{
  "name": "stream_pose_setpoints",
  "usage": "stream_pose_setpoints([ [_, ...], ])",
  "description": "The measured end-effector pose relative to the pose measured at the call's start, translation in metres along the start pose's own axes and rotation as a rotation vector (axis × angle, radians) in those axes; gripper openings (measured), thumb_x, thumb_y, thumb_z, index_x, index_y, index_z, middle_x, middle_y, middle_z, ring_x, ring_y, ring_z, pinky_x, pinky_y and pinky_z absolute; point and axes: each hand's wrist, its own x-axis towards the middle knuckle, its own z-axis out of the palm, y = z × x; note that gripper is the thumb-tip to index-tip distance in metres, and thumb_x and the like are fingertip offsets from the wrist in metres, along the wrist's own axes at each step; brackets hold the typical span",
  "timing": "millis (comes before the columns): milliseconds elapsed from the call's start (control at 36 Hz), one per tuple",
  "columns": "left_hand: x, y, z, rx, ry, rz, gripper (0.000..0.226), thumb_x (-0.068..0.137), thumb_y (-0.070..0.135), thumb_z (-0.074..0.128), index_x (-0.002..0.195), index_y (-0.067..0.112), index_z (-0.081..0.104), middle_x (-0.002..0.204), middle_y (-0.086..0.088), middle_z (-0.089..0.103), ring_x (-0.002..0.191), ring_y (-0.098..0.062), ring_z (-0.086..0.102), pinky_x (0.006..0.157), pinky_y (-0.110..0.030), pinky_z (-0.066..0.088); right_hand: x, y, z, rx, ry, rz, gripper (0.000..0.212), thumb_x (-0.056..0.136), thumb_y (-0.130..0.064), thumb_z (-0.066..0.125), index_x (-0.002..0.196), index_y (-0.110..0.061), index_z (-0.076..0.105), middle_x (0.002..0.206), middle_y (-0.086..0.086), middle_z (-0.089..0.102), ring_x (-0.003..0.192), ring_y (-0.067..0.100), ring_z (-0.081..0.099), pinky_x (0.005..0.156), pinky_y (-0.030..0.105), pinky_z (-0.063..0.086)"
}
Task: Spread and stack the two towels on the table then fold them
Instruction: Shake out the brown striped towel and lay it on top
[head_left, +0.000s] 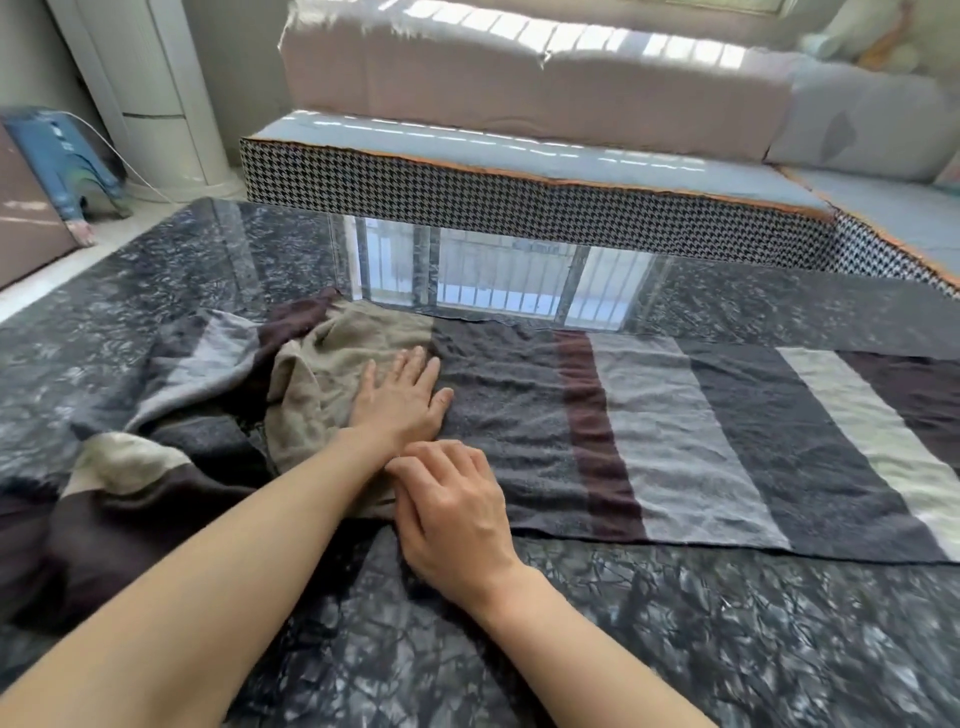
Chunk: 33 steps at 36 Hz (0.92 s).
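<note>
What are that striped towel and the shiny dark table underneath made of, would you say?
The striped towel looks like soft terry cloth: fuzzy, matt, lightly wrinkled. The table looks like polished dark marble or a marble-look stone; its veined, glossy top mirrors the window. Real stone or glass-covered, I cannot tell.

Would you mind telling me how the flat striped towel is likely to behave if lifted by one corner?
The striped terry towel would probably droop limply: its left part already lies rumpled in soft folds. It may slide easily, since the glossy dark marble-patterned table looks smooth. The left hand pressing flat should help anchor it.
</note>
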Motion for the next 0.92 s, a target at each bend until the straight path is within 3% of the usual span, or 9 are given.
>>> stream_pose_setpoints([
  [56,0.002,-0.004,-0.001,-0.039,0.062,0.011,0.053,0.1,0.037,0.021,0.148,0.018,0.011,0.158,-0.003,0.002,0.145,-0.017,0.002,0.117,-0.042,0.0,-0.001,0.003,0.002,-0.091,-0.099,0.086,0.033,0.081,-0.027,0.045,0.108,-0.016,0.061,0.113,0.002,0.064,0.104,0.022,0.06,0.091,0.034,0.045],
  [139,-0.004,-0.015,-0.004,-0.185,0.349,0.063,0.046,0.098,0.02,0.034,0.144,0.014,0.029,0.153,-0.008,0.026,0.141,-0.021,0.023,0.115,-0.037,0.016,-0.004,0.003,0.008,-0.201,-0.249,0.134,0.052,0.08,-0.038,0.038,0.129,-0.022,0.046,0.131,0.002,0.057,0.114,0.018,0.059,0.095,0.035,0.048],
  [306,-0.046,-0.046,-0.026,-0.344,0.694,0.105,0.038,0.08,0.004,0.044,0.113,0.003,0.061,0.119,-0.016,0.06,0.114,-0.034,0.054,0.099,-0.047,0.042,-0.001,0.001,0.006,-0.152,-0.133,0.049,0.044,0.083,-0.026,0.042,0.124,-0.012,0.054,0.13,0.008,0.057,0.114,0.022,0.057,0.098,0.035,0.037],
  [417,-0.084,-0.068,-0.039,-0.283,0.695,0.12,0.033,0.078,0.008,0.038,0.093,0.006,0.067,0.092,-0.011,0.063,0.088,-0.032,0.06,0.079,-0.04,0.048,0.005,-0.014,0.01,-0.054,-0.013,-0.147,0.028,0.081,-0.017,0.048,0.107,-0.014,0.06,0.114,0.004,0.064,0.1,0.024,0.061,0.087,0.033,0.039],
  [500,-0.106,-0.095,-0.047,-0.264,0.672,0.067,0.043,0.072,0.015,0.028,0.081,0.006,0.069,0.082,-0.013,0.064,0.083,-0.033,0.061,0.075,-0.042,0.049,0.01,-0.037,0.019,0.068,-0.013,-0.119,0.022,0.081,-0.019,0.048,0.096,-0.015,0.064,0.095,0.0,0.066,0.088,0.023,0.062,0.08,0.032,0.039],
  [639,-0.134,-0.132,-0.051,-0.229,0.584,-0.13,0.041,0.066,0.007,0.033,0.085,0.006,0.069,0.091,-0.014,0.065,0.092,-0.034,0.06,0.083,-0.046,0.048,0.012,-0.08,0.035,0.058,-0.197,-0.05,0.043,0.076,-0.044,0.05,0.108,-0.02,0.064,0.094,-0.006,0.066,0.086,0.018,0.062,0.076,0.03,0.049],
  [722,-0.144,-0.141,-0.047,-0.265,0.546,-0.207,0.039,0.071,0.004,0.034,0.092,0.007,0.068,0.099,-0.011,0.063,0.099,-0.031,0.058,0.086,-0.044,0.045,0.008,-0.092,0.041,0.101,-0.222,-0.125,0.028,0.072,-0.033,0.047,0.089,-0.023,0.067,0.077,-0.007,0.063,0.073,0.018,0.06,0.067,0.027,0.049],
  [778,-0.145,-0.143,-0.045,-0.302,0.55,-0.25,0.036,0.076,-0.007,0.04,0.097,0.006,0.067,0.104,-0.011,0.063,0.103,-0.03,0.057,0.088,-0.04,0.045,0.007,-0.094,0.036,0.304,-0.247,-0.138,0.025,0.072,-0.026,0.043,0.082,-0.019,0.065,0.076,-0.004,0.061,0.074,0.017,0.057,0.067,0.029,0.047],
  [917,-0.142,-0.148,-0.045,-0.39,0.527,-0.28,0.042,0.076,-0.013,0.039,0.101,0.007,0.067,0.111,-0.012,0.065,0.107,-0.028,0.058,0.092,-0.035,0.044,0.018,-0.081,0.0,0.756,0.067,0.274,0.013,0.07,-0.014,0.042,0.065,-0.015,0.054,0.066,-0.006,0.052,0.064,0.003,0.046,0.061,0.012,0.035],
])
